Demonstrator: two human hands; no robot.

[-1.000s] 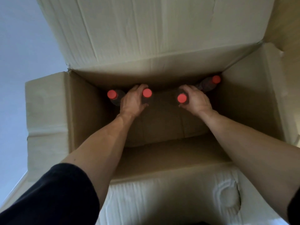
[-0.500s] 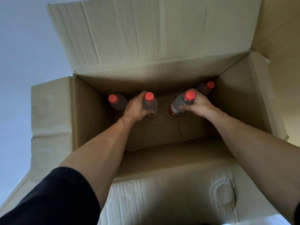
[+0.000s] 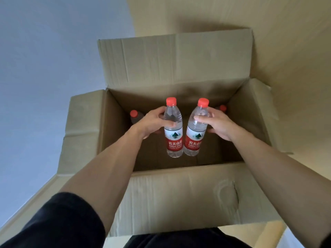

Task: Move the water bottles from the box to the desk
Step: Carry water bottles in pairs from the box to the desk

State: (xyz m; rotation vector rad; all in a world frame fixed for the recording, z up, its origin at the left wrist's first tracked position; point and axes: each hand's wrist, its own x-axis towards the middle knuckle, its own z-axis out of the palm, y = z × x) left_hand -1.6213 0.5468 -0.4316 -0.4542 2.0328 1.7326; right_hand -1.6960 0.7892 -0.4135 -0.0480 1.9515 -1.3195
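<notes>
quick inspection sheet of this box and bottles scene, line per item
surface: no desk in view; cardboard box stands open, flaps up.
job's things: left-hand bottle and right-hand bottle are held upright above the box floor, side by side; two more red-capped bottles remain inside, one at the far left corner, one at the far right, mostly hidden.
clutter: nothing seen.
grippers: left hand grips one bottle's upper body; right hand grips the other.
cables: nothing seen.
surroundings: pale wall on the left, beige surface behind the box.
</notes>
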